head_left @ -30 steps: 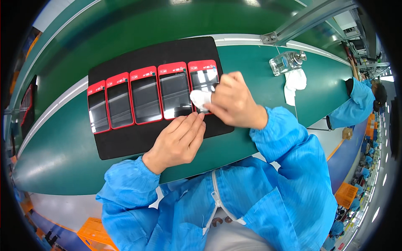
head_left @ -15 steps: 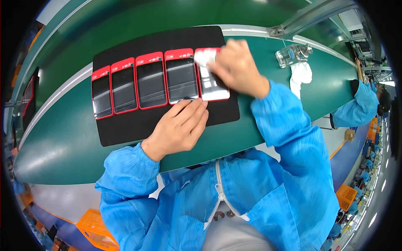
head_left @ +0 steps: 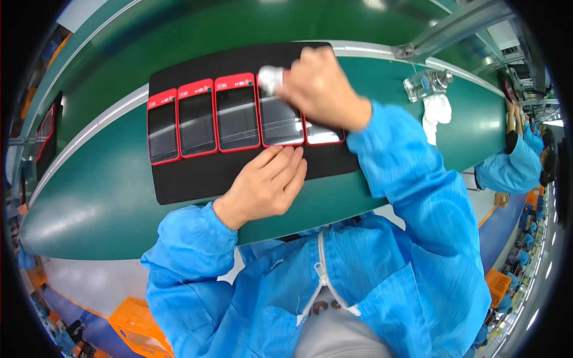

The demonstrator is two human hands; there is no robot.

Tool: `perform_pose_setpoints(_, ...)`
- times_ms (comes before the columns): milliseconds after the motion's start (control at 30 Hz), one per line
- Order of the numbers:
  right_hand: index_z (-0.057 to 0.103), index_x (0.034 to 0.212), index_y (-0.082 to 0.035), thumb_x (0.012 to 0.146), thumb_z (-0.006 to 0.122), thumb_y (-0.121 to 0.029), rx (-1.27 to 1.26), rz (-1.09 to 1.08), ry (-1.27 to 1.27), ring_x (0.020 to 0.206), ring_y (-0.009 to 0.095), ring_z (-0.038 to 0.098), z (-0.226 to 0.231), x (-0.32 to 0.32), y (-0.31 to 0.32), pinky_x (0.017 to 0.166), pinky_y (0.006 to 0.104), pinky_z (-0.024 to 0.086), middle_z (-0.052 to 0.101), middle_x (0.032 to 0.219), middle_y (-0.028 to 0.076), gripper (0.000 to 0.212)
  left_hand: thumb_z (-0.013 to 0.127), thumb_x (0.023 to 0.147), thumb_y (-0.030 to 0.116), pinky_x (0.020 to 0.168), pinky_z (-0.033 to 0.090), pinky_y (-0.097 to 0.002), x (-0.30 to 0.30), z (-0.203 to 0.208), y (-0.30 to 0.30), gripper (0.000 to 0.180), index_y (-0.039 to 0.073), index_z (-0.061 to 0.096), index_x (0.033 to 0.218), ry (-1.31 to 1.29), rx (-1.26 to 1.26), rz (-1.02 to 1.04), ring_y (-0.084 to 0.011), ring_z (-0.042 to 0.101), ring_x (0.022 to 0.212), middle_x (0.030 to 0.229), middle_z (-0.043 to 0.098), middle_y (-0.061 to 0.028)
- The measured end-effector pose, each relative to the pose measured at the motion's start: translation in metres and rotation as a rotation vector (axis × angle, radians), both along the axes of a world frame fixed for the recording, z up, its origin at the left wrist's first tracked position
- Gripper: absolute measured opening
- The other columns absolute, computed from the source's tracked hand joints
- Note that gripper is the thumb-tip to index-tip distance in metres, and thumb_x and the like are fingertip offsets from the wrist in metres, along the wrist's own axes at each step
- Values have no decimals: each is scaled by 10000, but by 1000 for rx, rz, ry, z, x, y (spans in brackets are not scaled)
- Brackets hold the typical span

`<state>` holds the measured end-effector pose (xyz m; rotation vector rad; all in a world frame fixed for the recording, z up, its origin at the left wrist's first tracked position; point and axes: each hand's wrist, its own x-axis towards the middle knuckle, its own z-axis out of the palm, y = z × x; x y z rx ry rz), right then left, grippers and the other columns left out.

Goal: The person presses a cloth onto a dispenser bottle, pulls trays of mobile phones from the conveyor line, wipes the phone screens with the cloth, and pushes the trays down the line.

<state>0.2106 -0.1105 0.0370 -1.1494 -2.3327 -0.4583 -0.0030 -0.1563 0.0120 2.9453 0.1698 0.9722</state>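
Note:
A row of several flat red-framed devices with dark glassy screens, such as this one (head_left: 237, 119), lies on a black mat (head_left: 197, 186). My right hand (head_left: 322, 89), blurred by motion, grips a small white cloth (head_left: 271, 79) at the top end of the second device from the right (head_left: 282, 128). That hand and wrist partly cover the rightmost device (head_left: 325, 136). My left hand (head_left: 262, 186) rests palm down with its fingers stretched out, the fingertips at the near edge of the second device from the right. Nothing shows in the left hand.
Right of the mat, a clear glass bottle (head_left: 425, 85) lies on the green table (head_left: 89, 209) beside a crumpled white cloth (head_left: 437, 112). A metal frame bar (head_left: 453, 33) rises at the back right. Another person's blue sleeve (head_left: 512, 167) is at the far right. An orange crate (head_left: 137, 327) stands lower left.
My right hand has moved left with the white cloth, from the rightmost device to the one beside it. My left hand stays at the near edge. The whole view has shifted slightly.

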Motion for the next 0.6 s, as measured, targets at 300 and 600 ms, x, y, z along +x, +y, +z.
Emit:
perform_pose_setpoints(300,618,675,-63,816,696,-212,-30,-38,161,696,251,487,-4,-1,19,683,401,349,554,642,55,221,721,752,88,922,493,-450,-10,0,0,180,11,669,907,28,-23,8,-267,634,976,997,676,-127)
perform_pose_setpoints(600,674,677,-104,793,704,-255,3,24,32,685,222,487,-2,-18,5,631,394,333,577,609,32,193,726,755,143,928,458,-495,-14,0,-2,236,6,659,935,50,-83,43,-267,604,986,1014,652,-134)
